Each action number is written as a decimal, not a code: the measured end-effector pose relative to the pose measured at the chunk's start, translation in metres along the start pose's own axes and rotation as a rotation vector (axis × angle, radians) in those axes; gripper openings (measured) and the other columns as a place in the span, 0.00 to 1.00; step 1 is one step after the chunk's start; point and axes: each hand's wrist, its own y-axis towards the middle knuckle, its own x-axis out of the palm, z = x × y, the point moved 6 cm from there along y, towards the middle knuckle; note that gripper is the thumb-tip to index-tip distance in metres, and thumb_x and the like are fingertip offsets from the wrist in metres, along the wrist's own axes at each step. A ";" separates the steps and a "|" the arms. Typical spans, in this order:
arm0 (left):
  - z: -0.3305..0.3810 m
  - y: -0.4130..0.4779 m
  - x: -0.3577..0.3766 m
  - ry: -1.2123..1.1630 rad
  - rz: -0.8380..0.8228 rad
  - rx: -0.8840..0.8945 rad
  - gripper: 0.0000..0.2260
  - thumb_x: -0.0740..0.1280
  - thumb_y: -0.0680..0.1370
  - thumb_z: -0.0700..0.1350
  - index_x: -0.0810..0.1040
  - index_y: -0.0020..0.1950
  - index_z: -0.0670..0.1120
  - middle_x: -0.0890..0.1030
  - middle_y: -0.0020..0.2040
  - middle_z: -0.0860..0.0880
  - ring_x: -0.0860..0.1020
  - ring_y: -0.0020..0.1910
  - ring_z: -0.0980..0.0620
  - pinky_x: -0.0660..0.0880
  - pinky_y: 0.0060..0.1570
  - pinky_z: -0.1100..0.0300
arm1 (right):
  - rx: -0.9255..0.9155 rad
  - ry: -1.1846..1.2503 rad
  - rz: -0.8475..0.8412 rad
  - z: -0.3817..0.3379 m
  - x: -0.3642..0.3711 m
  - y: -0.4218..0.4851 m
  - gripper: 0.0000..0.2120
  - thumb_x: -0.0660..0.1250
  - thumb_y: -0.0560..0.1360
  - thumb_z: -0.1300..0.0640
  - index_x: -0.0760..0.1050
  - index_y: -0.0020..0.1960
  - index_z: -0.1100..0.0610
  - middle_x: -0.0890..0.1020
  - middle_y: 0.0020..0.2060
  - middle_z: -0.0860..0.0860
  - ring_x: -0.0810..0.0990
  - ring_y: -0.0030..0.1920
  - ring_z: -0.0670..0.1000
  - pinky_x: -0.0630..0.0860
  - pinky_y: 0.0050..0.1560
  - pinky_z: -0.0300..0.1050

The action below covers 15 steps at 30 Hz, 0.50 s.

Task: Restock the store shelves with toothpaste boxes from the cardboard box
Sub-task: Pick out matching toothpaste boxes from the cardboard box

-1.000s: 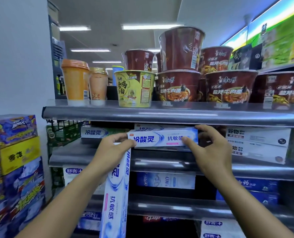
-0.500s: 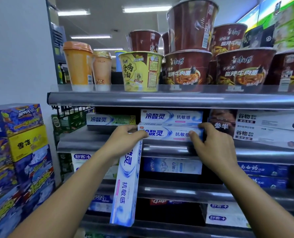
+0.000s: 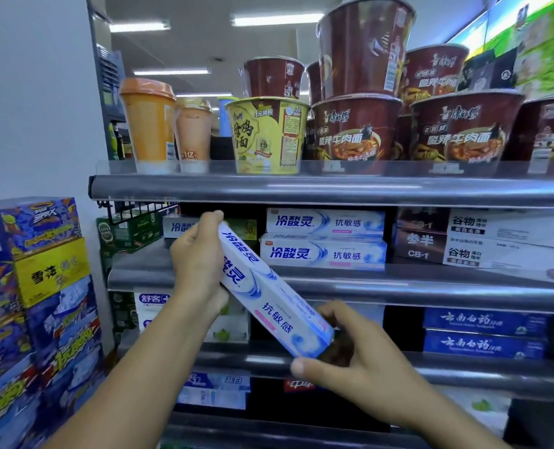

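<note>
One toothpaste box [image 3: 271,303], fingers [image 3: 210,219] gripping ends.

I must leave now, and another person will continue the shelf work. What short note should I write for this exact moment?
Left hand: grips the upper end of one toothpaste box, which is held tilted in front of the shelves.
Right hand: fingers and thumb curl round the lower end of the same box.
Things: two matching boxes lie stacked on the second shelf, labels facing out. The cardboard box is not in view.
Done: those two are shelved.
Left: turn the held box level and place it, probably on or beside that stack, then fetch more.
</note>
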 end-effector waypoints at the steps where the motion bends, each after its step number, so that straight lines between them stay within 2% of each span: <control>1: -0.001 -0.001 0.001 -0.025 0.002 -0.012 0.15 0.70 0.78 0.54 0.67 0.40 0.50 0.68 0.28 0.51 0.71 0.25 0.52 0.67 0.29 0.60 | 0.021 0.089 0.041 0.002 -0.003 0.000 0.25 0.78 0.66 0.34 0.76 0.56 0.44 0.86 0.49 0.45 0.85 0.40 0.52 0.83 0.45 0.59; 3: -0.005 -0.002 0.005 -0.030 -0.032 -0.013 0.17 0.69 0.79 0.59 0.69 0.43 0.49 0.73 0.30 0.49 0.78 0.29 0.50 0.73 0.32 0.58 | 0.035 0.228 0.166 0.005 -0.015 0.002 0.21 0.81 0.64 0.42 0.80 0.54 0.44 0.87 0.47 0.48 0.86 0.43 0.54 0.83 0.49 0.62; 4: -0.007 -0.003 0.008 -0.027 -0.074 0.006 0.18 0.68 0.80 0.61 0.70 0.44 0.48 0.76 0.33 0.47 0.81 0.35 0.48 0.76 0.36 0.55 | 0.030 0.272 0.238 0.005 -0.025 0.003 0.21 0.81 0.63 0.45 0.81 0.53 0.43 0.88 0.46 0.48 0.87 0.44 0.54 0.83 0.49 0.61; 6: -0.008 -0.008 0.012 -0.021 -0.194 0.077 0.20 0.66 0.78 0.65 0.74 0.47 0.47 0.79 0.40 0.45 0.81 0.44 0.46 0.78 0.46 0.50 | 0.001 0.282 0.376 0.004 -0.046 0.005 0.21 0.82 0.62 0.51 0.82 0.54 0.41 0.88 0.45 0.48 0.86 0.41 0.52 0.83 0.44 0.52; 7: -0.008 -0.012 0.015 -0.003 -0.272 0.120 0.21 0.68 0.76 0.66 0.77 0.48 0.47 0.81 0.42 0.46 0.81 0.46 0.48 0.79 0.50 0.51 | -0.021 0.266 0.429 0.003 -0.057 0.006 0.22 0.83 0.63 0.55 0.82 0.54 0.40 0.87 0.45 0.48 0.85 0.41 0.50 0.82 0.42 0.47; 10: -0.006 -0.022 0.023 0.162 -0.491 0.252 0.13 0.69 0.70 0.59 0.84 0.51 0.58 0.84 0.53 0.49 0.82 0.53 0.54 0.78 0.57 0.57 | -0.076 0.226 0.539 0.004 -0.087 0.011 0.23 0.82 0.65 0.65 0.83 0.52 0.42 0.87 0.48 0.47 0.86 0.46 0.52 0.82 0.47 0.42; 11: -0.005 -0.021 0.023 0.293 -0.491 0.294 0.10 0.69 0.70 0.58 0.83 0.50 0.60 0.81 0.56 0.49 0.80 0.55 0.56 0.75 0.59 0.60 | -0.095 0.212 0.565 0.004 -0.096 0.014 0.23 0.82 0.66 0.66 0.83 0.52 0.42 0.87 0.48 0.45 0.87 0.46 0.50 0.82 0.47 0.39; 13: 0.000 -0.013 0.024 0.577 -0.401 0.359 0.04 0.71 0.73 0.55 0.81 0.47 0.64 0.73 0.56 0.54 0.75 0.54 0.63 0.69 0.57 0.70 | -0.108 0.133 0.624 0.004 -0.112 0.019 0.25 0.81 0.66 0.65 0.81 0.52 0.39 0.87 0.46 0.39 0.86 0.44 0.44 0.80 0.45 0.33; 15: 0.002 -0.009 0.032 0.731 -0.428 0.434 0.12 0.70 0.80 0.51 0.78 0.53 0.70 0.72 0.53 0.56 0.74 0.51 0.66 0.66 0.51 0.77 | -0.096 0.045 0.668 0.006 -0.122 0.025 0.25 0.81 0.67 0.63 0.80 0.53 0.36 0.85 0.45 0.37 0.85 0.44 0.42 0.81 0.44 0.35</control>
